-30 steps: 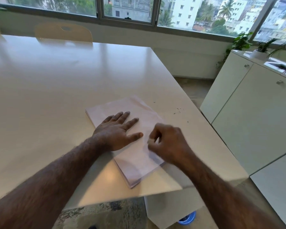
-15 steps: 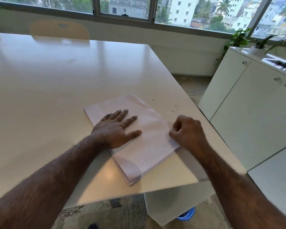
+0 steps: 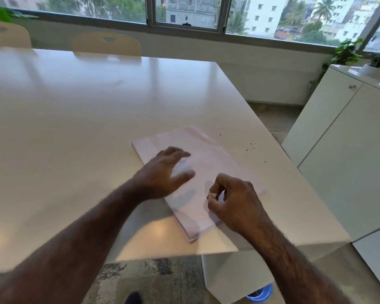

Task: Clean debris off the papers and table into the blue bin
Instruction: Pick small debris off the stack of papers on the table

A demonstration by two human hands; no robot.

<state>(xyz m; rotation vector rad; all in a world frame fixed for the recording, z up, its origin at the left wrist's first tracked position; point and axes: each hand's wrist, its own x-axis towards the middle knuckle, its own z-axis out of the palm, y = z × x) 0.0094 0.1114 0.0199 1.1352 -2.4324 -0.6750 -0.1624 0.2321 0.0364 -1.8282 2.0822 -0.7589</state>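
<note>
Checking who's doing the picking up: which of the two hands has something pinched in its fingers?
The right hand: it pinches a small pale scrap over the papers. The left hand is spread, blurred, holding nothing.

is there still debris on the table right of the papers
Yes, dark specks lie on the table just right of the papers.

This looks like an office meeting room. A big white table [image 3: 97,119] holds a stack of papers [image 3: 215,172], with two pale chairs [image 3: 106,43] along its far side. White cabinets [image 3: 342,150] carry potted plants [image 3: 347,51], and a wide window [image 3: 189,12] overlooks city buildings.
</note>
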